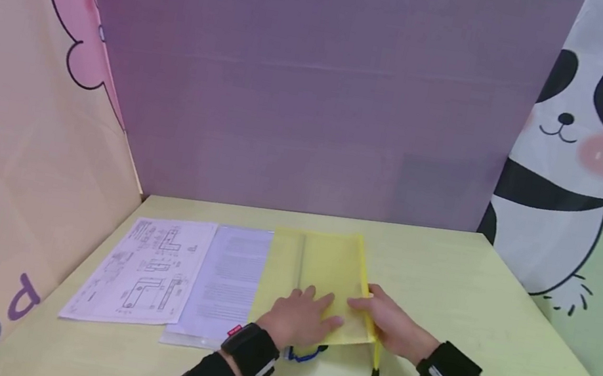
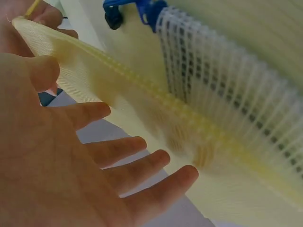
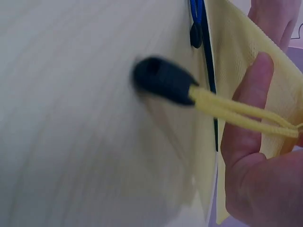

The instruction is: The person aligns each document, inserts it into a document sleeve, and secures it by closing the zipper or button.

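Well — pale table [image 1: 480, 298], purple backdrop [image 1: 305, 95]; right hand [image 1: 397, 326] pinches yellow pouch [image 1: 327, 262], left hand [image 1: 299, 318] splayed.

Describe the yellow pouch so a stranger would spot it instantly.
Find the pale table in front of the purple backdrop, then the line-drawing sheet on its left side. Pass right over the text page to the yellow mesh pouch. Unlike those two sheets, it is yellow, with a black-tipped yellow pull hanging at its right edge.
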Action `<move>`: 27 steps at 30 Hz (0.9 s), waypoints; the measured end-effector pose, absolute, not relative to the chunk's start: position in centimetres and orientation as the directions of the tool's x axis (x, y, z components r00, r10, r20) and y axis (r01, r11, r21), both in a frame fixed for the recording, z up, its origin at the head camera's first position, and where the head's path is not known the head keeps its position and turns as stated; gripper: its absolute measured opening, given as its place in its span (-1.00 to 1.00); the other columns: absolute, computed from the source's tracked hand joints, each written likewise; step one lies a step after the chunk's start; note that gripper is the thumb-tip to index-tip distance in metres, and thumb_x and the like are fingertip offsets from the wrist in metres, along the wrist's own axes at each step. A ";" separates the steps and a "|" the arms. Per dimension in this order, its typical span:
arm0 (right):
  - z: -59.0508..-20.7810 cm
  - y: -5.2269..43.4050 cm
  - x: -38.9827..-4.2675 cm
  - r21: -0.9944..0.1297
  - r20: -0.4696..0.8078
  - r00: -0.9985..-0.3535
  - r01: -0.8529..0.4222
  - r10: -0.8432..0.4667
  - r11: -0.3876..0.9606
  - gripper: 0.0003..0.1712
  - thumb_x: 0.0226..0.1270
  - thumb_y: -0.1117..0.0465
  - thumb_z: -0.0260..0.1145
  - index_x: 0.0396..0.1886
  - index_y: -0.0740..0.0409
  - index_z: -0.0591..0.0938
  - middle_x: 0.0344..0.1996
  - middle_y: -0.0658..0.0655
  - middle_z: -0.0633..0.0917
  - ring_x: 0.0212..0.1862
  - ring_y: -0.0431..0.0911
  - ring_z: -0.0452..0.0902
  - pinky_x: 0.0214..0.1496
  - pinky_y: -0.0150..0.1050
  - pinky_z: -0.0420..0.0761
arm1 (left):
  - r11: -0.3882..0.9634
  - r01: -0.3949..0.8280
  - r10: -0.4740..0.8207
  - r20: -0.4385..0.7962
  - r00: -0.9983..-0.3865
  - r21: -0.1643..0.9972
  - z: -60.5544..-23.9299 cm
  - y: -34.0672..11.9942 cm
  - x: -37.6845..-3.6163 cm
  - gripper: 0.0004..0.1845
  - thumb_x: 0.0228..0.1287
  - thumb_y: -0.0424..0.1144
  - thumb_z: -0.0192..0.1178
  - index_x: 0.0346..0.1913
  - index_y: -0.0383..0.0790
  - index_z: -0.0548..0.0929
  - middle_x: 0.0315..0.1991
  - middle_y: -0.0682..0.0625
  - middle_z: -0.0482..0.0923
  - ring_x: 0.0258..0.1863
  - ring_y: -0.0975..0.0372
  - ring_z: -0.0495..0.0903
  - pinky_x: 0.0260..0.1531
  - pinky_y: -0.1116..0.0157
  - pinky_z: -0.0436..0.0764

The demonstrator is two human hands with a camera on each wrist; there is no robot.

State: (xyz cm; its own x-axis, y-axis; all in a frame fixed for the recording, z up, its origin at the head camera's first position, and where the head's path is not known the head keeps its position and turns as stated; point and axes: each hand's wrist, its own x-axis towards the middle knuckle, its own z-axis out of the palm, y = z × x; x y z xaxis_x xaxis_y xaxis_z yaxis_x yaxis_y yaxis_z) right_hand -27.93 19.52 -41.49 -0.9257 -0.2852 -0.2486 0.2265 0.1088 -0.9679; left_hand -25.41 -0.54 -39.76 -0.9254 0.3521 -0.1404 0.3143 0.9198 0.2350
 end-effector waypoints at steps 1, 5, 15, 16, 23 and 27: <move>-41.5 19.6 -27.8 -0.965 -0.261 -0.917 0.235 -0.303 0.117 -0.28 0.46 0.20 0.22 0.44 0.31 0.12 0.08 0.33 0.61 -0.11 0.07 0.71 -0.15 -0.08 0.70 | 0.920 0.312 0.350 -0.143 -0.926 0.237 -39.8 -0.5 -25.4 -0.26 0.51 0.39 -0.23 0.56 0.09 0.31 0.54 -0.17 0.21 0.49 -0.14 0.22 0.31 -0.19 0.36; -41.5 20.2 -27.4 -0.939 -0.337 -0.854 0.276 -0.396 0.204 -0.23 0.46 0.12 0.23 0.50 0.22 0.09 -0.05 0.30 0.69 -0.28 0.05 0.71 -0.45 -0.21 0.61 | 0.935 0.305 0.332 -0.143 -0.933 0.180 -40.2 -0.3 -25.1 -0.21 0.46 0.44 -0.21 0.53 0.06 0.36 0.52 -0.20 0.24 0.47 -0.15 0.23 0.32 -0.18 0.34; -41.0 21.9 -26.0 -0.814 -0.430 -0.784 0.122 -0.447 0.568 -0.63 0.40 -0.02 0.33 -0.39 0.21 0.62 -0.66 0.05 0.58 -0.73 -0.21 0.23 -0.70 -0.43 0.08 | 0.958 0.285 0.286 -0.133 -0.949 0.027 -40.7 0.4 -24.5 -0.15 0.37 0.50 -0.13 0.52 0.06 0.38 0.49 -0.26 0.27 0.46 -0.15 0.25 0.31 -0.13 0.35; -41.0 22.1 -25.8 -0.800 -0.429 -0.773 0.084 -0.468 0.594 -0.59 0.41 -0.03 0.33 -0.48 0.21 0.62 -0.69 0.04 0.58 -0.75 -0.23 0.18 -0.71 -0.43 0.07 | 0.959 0.284 0.285 -0.131 -0.950 0.025 -40.7 0.4 -24.5 -0.14 0.36 0.51 -0.13 0.52 0.06 0.38 0.49 -0.26 0.27 0.46 -0.15 0.25 0.32 -0.13 0.35; -40.6 22.3 -24.6 -0.751 -0.375 -0.728 -0.125 -0.574 0.648 -0.69 0.29 0.19 0.22 -0.60 0.26 0.65 -0.79 -0.02 0.53 -0.79 -0.31 0.13 -0.73 -0.46 0.07 | 0.948 0.316 0.320 -0.114 -0.941 0.050 -40.7 0.3 -24.7 -0.13 0.34 0.49 -0.04 0.50 -0.03 0.41 0.45 -0.30 0.30 0.45 -0.12 0.26 0.35 -0.09 0.31; -40.2 21.8 -24.2 -0.671 -0.346 -0.721 -0.257 -0.601 0.695 -0.73 0.22 0.25 0.12 -0.63 0.16 0.63 -0.81 -0.08 0.48 -0.74 -0.29 0.22 -0.65 -0.43 0.16 | 0.929 0.357 0.367 -0.129 -0.921 0.095 -40.6 0.2 -25.0 -0.15 0.37 0.41 0.04 0.50 -0.12 0.40 0.48 -0.30 0.26 0.49 -0.09 0.20 0.42 -0.05 0.24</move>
State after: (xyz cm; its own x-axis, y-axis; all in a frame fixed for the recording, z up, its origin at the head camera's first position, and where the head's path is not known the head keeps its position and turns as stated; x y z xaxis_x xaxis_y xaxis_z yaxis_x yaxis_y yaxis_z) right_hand -24.17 21.79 -40.19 -0.7209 -0.6007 -0.3457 -0.2574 0.6951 -0.6713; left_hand -24.97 0.18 -40.60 -0.9212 0.3671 -0.1290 0.3571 0.9293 0.0947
